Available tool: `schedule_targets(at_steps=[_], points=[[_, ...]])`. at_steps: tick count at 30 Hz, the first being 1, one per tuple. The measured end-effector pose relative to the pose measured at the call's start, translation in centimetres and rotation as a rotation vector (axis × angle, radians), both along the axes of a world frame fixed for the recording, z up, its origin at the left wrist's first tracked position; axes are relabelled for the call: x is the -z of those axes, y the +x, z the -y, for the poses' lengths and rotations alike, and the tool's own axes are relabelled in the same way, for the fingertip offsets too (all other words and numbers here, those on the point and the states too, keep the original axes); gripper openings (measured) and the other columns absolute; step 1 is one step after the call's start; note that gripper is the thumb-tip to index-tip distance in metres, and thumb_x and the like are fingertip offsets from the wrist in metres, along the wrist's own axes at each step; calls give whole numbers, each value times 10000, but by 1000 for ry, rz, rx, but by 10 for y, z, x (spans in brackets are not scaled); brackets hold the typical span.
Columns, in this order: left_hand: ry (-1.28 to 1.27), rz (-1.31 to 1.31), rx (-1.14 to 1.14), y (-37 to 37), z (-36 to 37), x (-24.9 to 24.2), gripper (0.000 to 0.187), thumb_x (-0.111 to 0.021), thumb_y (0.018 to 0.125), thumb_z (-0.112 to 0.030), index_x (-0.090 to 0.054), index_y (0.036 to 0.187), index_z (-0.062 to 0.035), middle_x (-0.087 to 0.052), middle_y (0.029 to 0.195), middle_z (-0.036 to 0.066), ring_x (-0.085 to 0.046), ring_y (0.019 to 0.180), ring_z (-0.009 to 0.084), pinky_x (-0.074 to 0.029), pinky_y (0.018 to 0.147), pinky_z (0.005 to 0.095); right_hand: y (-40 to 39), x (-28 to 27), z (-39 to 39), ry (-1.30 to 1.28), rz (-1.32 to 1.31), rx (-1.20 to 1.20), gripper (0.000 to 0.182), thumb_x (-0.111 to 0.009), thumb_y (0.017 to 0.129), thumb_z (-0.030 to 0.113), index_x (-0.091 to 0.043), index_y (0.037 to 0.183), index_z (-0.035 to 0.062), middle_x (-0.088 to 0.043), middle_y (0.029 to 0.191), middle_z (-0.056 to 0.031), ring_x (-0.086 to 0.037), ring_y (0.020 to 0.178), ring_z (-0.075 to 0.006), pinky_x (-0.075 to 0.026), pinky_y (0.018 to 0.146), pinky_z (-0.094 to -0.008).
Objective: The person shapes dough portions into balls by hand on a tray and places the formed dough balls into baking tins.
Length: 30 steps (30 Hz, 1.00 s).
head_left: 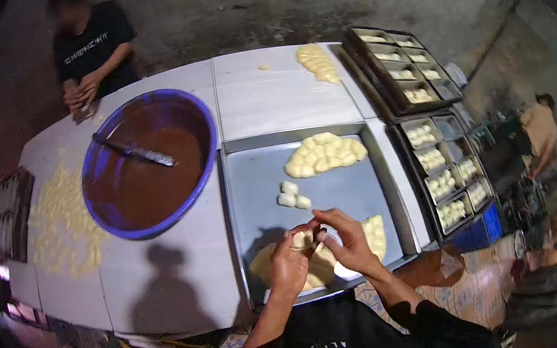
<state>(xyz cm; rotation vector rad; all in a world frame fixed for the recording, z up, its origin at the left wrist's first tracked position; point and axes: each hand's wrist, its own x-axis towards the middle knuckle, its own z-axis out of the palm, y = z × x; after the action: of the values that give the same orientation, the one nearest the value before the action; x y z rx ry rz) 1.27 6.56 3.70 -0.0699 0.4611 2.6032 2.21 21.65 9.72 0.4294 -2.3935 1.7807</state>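
My left hand (288, 263) and my right hand (346, 239) meet over the near edge of a metal tray (258, 176), both pinching one small piece of pale dough (299, 239). Under my hands lies a flat sheet of dough (318, 270). Three small dough balls (292, 195) sit in the tray's middle. A cluster of shaped dough pieces (325, 154) lies at the tray's far side. More pieces (375, 231) rest by my right hand.
A blue tub of brown filling (146, 164) with a utensil in it stands left of the tray. Baking tins with dough pieces (446, 178) line the right side. Loose dough (62, 221) covers the table's left. Another person (91, 51) works at the far end.
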Motion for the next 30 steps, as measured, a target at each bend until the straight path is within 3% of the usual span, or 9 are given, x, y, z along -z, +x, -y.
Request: schedule_targets(at_steps=[7,13,17,21,22,25,26,28,30], points=[[-157,15,-273,8,-5,-10,410,-445,1011,-297,-501,1277,9,-604,1122,104,-570,1015,192,-454,902,329,-12,29,36,-105,13,163,258,-668,818,11,-661,1076,17,-559,1086,-125,-599,938,-209,-498,764,-290],[-998,-195,-546,13,17,-7,217,-683,888,-185,-703,963,18,-657,843,-17,-567,785,68,-456,716,227,-23,30,32,144,63,24,181,-569,906,38,-677,1048,5,-487,1039,-75,-535,849,-129,-479,723,-268],[-1162,-304,-577,11,17,6,135,-724,827,-105,-711,825,29,-664,685,19,-592,644,85,-472,647,252,-37,24,35,31,-132,-115,443,-438,976,454,-689,1094,108,-341,1366,-155,-403,1150,-291,-358,973,-426],[111,258,-143,8,26,3,327,-688,862,-196,-626,1141,-37,-652,1113,79,-620,940,125,-499,789,271,-36,50,50,2,-42,-303,394,-628,870,390,-660,1115,83,-280,1483,-139,-276,1326,-335,-245,1093,-462],[-65,290,-150,9,26,25,724,-662,848,-473,-429,1363,-21,-530,1312,135,-556,1119,195,-462,934,344,-40,52,47,-4,-9,-364,664,-694,805,447,-503,1335,95,-244,1504,-134,-286,1340,-313,-251,1103,-450],[434,-189,100,-21,53,-31,1051,-553,731,-774,-372,1392,23,-473,1345,247,-502,1199,332,-361,1047,440,-51,52,48,-521,327,-386,1014,-668,748,652,-189,1507,179,-219,1523,-111,-335,1319,-289,-281,1088,-456],[493,-206,149,-36,60,-23,1279,-480,600,-906,-280,1438,38,-400,1405,276,-426,1276,378,-287,1093,478,-57,59,45,-564,356,-425,1216,-677,698,695,75,1516,200,-158,1547,-101,-326,1333,-262,-315,1077,-454],[251,-307,70,-84,88,-14,1202,-462,699,-837,-256,1416,105,-504,1317,252,-531,1181,354,-393,1029,429,-60,64,50,-648,362,-369,1175,-702,681,672,9,1519,254,-188,1534,-80,-371,1292,-248,-409,978,-443],[-352,-396,-235,-143,121,-50,884,-312,902,-703,-571,1170,98,-669,1035,197,-654,920,273,-491,869,384,-65,64,51,-707,410,-311,1104,-744,694,591,-50,1510,325,-230,1514,-50,-418,1234,-233,-452,876,-414]])
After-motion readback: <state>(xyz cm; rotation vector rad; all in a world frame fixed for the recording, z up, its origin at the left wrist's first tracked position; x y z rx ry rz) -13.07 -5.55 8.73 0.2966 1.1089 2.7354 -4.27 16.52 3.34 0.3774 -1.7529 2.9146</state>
